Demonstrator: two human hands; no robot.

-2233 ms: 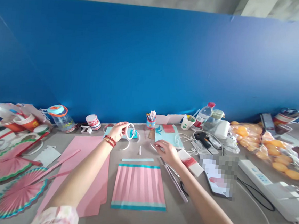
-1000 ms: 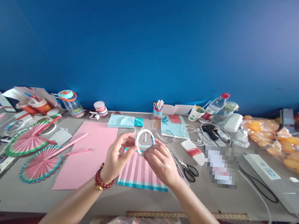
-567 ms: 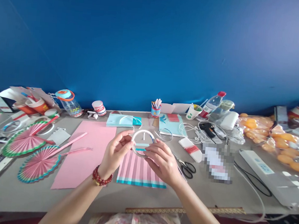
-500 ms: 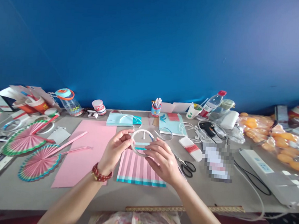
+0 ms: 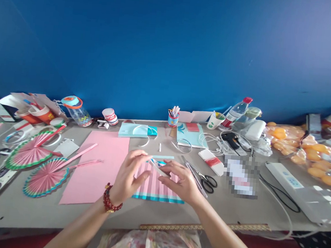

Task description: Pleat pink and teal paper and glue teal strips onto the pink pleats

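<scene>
A roll of white tape, seen nearly edge-on, is between my two hands above a pleated pink sheet with blue edges. My right hand has its thumb and fingers closed on the roll's right side. My left hand, with a red bead bracelet at the wrist, is at the roll's left end, its thumb apart from its fingers. A plain pink sheet lies left of the pleated one. Black-handled scissors lie to the right.
Pink paper fans lie at left. Farther back stand a pen cup, a paper cup and a bottle. White cables, a power strip and a bag of orange balls are at right.
The tape roll has tipped from an upright ring to nearly edge-on and moved lower. My left hand's thumb and fingers have spread apart. My right hand has lowered slightly.
</scene>
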